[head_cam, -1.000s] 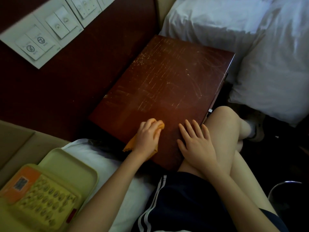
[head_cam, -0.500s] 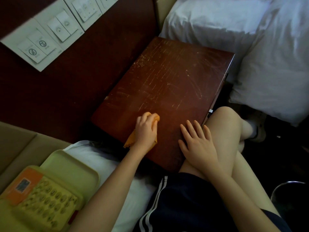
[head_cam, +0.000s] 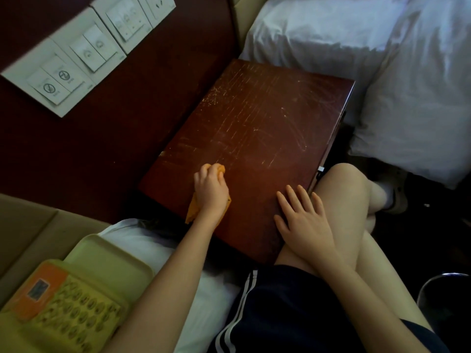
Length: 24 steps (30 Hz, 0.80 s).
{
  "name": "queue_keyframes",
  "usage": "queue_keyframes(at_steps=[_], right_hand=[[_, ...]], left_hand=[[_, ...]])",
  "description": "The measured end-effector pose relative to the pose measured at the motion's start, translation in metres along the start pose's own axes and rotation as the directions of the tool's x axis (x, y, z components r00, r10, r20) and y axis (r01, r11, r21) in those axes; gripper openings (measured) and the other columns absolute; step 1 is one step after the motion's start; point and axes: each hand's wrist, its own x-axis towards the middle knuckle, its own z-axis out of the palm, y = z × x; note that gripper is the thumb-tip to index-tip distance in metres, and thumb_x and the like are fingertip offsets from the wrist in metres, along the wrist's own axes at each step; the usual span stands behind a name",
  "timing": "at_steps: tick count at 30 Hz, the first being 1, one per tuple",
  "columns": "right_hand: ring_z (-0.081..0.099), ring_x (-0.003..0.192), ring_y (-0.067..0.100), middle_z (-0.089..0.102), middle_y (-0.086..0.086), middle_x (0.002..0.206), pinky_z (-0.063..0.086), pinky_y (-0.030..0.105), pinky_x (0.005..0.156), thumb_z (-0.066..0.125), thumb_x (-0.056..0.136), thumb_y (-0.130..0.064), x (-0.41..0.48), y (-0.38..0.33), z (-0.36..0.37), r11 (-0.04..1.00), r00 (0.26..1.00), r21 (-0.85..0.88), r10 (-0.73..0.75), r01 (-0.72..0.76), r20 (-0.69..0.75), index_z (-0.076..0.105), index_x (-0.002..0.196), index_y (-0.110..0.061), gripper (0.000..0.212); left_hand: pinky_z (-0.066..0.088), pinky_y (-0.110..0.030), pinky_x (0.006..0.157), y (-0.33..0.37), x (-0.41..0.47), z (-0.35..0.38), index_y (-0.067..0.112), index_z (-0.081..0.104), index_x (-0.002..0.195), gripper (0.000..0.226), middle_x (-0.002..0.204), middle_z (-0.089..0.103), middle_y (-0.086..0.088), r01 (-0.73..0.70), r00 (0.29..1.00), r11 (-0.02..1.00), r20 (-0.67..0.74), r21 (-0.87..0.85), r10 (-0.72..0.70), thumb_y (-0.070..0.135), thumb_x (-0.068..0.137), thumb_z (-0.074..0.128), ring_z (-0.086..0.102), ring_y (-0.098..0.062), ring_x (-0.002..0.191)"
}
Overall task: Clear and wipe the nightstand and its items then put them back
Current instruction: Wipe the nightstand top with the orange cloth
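The dark red-brown nightstand [head_cam: 260, 118] has a scratched, bare top. My left hand [head_cam: 211, 190] grips an orange cloth [head_cam: 192, 209] and presses it on the near left part of the top. Most of the cloth is hidden under the hand. My right hand [head_cam: 303, 220] lies flat with straight fingers on the near right corner of the top, beside my knee. A yellowish telephone [head_cam: 63, 314] with an orange label lies on the white bedding at the lower left, off the nightstand.
A panel of white wall switches [head_cam: 84, 52] is on the dark wall to the left. White pillows and bedding [head_cam: 382, 59] border the nightstand on the right. My crossed legs press against its near right edge. A round dark bin rim [head_cam: 443, 296] shows at lower right.
My left hand has slid the orange cloth leftward and a little farther away across the near part of the top. My right hand has stayed in place.
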Motion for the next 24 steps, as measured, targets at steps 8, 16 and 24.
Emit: queue_keyframes(at_steps=[8, 16, 24], right_hand=[[0.039, 0.131, 0.035, 0.048, 0.013, 0.138, 0.028, 0.051, 0.106, 0.056, 0.089, -0.034, 0.001, -0.001, -0.001, 1.000, 0.999, -0.027, -0.014, 0.013, -0.047, 0.050, 0.133, -0.012, 0.050], [0.040, 0.131, 0.035, 0.049, 0.013, 0.137, 0.029, 0.051, 0.106, 0.061, 0.087, -0.034, 0.000, 0.001, 0.002, 0.999, 0.999, -0.032, -0.009, 0.008, -0.045, 0.051, 0.133, -0.012, 0.051], [0.026, 0.139, 0.030, 0.037, 0.009, 0.147, 0.016, 0.046, 0.112, 0.047, 0.094, -0.038, 0.000, 0.002, 0.004, 1.000, 1.000, -0.012, -0.003, 0.003, 0.002, 0.040, 0.140, -0.016, 0.052]], left_hand=[[0.038, -0.031, 0.092, -0.016, -0.040, 0.000, 0.014, 0.056, 0.125, 0.032, 0.126, 0.052, -0.010, -0.375, 0.912, 0.927, 0.175, -0.016, 0.372, 0.016, 0.095, 0.047, 0.043, -0.025, 0.112], [0.040, -0.032, 0.091, -0.024, -0.008, -0.010, 0.015, 0.056, 0.123, 0.030, 0.131, 0.048, -0.006, -0.112, 0.993, 0.991, 0.037, 0.067, 0.110, 0.018, 0.097, 0.042, 0.042, -0.023, 0.113], [0.037, -0.031, 0.090, 0.007, -0.009, 0.008, 0.016, 0.054, 0.126, 0.032, 0.131, 0.048, -0.005, -0.127, 0.991, 0.991, 0.055, 0.029, 0.125, 0.019, 0.097, 0.042, 0.042, -0.023, 0.111]])
